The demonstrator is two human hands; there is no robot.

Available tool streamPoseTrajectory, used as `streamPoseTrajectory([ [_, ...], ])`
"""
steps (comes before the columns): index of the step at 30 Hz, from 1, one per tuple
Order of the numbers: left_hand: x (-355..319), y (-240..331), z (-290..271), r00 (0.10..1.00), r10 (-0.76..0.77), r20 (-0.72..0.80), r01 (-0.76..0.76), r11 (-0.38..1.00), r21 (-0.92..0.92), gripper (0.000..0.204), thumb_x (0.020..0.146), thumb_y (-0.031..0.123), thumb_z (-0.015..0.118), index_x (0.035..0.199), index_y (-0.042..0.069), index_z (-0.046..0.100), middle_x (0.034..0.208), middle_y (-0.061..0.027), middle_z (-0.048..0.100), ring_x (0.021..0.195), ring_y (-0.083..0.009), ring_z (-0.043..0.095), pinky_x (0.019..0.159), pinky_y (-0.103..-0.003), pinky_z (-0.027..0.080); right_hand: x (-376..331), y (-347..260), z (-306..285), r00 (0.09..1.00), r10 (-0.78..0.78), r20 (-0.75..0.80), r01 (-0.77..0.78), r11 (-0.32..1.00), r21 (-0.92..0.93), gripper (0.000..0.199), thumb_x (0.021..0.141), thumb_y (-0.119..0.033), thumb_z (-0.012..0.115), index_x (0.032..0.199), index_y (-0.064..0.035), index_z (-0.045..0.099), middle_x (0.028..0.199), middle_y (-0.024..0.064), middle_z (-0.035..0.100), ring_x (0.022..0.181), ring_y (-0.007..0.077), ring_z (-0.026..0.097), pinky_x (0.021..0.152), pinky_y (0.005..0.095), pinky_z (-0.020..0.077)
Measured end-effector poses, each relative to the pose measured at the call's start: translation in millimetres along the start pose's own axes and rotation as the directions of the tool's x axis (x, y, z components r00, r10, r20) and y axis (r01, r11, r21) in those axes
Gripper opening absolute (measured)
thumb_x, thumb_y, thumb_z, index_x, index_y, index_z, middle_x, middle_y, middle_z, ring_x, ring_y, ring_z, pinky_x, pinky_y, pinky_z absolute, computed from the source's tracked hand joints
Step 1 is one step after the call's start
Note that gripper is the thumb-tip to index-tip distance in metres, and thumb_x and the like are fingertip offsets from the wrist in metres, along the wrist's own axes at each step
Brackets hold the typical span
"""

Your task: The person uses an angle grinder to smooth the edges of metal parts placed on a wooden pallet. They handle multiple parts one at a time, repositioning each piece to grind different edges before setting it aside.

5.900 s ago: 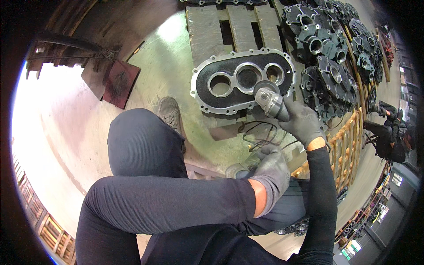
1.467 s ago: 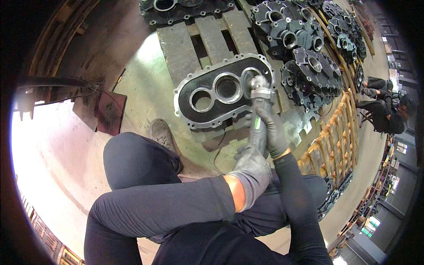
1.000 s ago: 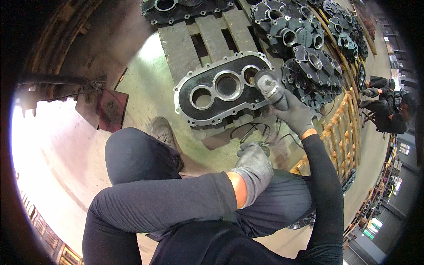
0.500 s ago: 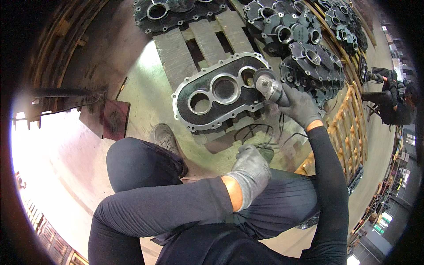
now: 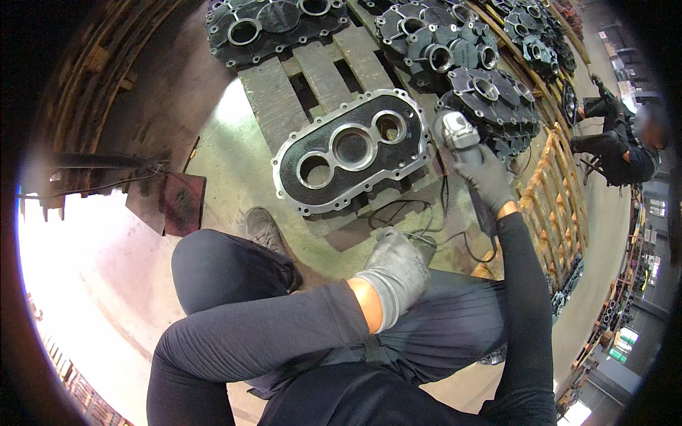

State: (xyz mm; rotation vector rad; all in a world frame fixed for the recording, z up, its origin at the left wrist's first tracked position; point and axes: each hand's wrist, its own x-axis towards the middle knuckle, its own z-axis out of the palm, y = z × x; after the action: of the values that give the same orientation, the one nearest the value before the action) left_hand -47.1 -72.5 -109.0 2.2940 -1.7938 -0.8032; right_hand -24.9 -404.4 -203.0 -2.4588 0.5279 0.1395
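Note:
My right hand [image 5: 486,177], in a grey glove, is wrapped round an angle grinder [image 5: 459,132]. Its metal head points away from me, and the cord trails from its rear end. The grinder is held off the right end of a cast metal housing [image 5: 328,135], apart from it. That housing has a black face, a bright bolt-holed rim and three round openings; it lies on a wooden pallet [image 5: 275,84]. My left hand [image 5: 395,264], also gloved, is closed above my right leg, close to the cable [image 5: 398,206]. Whatever its fingers hold, if anything, is hidden.
Another black housing [image 5: 277,27] lies at the far end of the pallet. Stacked black castings [image 5: 490,106] stand at the right, beside a slatted wooden pallet [image 5: 550,206]. A reddish-brown plate [image 5: 183,204] is on the left. Another person [image 5: 621,145] sits at the far right.
My right hand has drawn the grinder rightward off the housing's right end and turned it, so its body now shows. My left hand has barely moved. The other person's arm is now stretched out.

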Motion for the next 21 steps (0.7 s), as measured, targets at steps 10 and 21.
streamPoseTrajectory([
  [10, 2.4, 7.0, 6.6, 0.999, 0.028, 0.041, -0.029, 0.999, 0.043, 0.033, 0.091, 0.045, 0.072, 0.101, 0.016, 0.082, 0.088, -0.0048, 0.078, 0.086, -0.0260, 0.076, 0.076, -0.046, 0.049, -5.8, 11.0, 45.7, 0.986, 0.109, 0.127, -0.099, 0.991, -0.086, 0.071, 0.084, -0.062, 0.083, 0.129, -0.0081, 0.071, 0.116, 0.0174, 0.078, 0.103, 0.0362, 0.076, 0.092, 0.0470, 0.0562],
  [21, -4.6, -3.8, -0.4, 0.999, -0.012, 0.037, 0.014, 0.997, -0.071, 0.024, 0.082, 0.032, 0.079, 0.097, 0.013, 0.082, 0.087, -0.0105, 0.077, 0.086, -0.0312, 0.075, 0.079, -0.046, 0.053, 33.7, -54.7, 50.4, 0.993, 0.046, 0.110, -0.053, 0.997, 0.058, 0.072, 0.083, -0.050, 0.086, 0.125, 0.0065, 0.070, 0.113, 0.0236, 0.078, 0.101, 0.0348, 0.076, 0.093, 0.0440, 0.0560],
])
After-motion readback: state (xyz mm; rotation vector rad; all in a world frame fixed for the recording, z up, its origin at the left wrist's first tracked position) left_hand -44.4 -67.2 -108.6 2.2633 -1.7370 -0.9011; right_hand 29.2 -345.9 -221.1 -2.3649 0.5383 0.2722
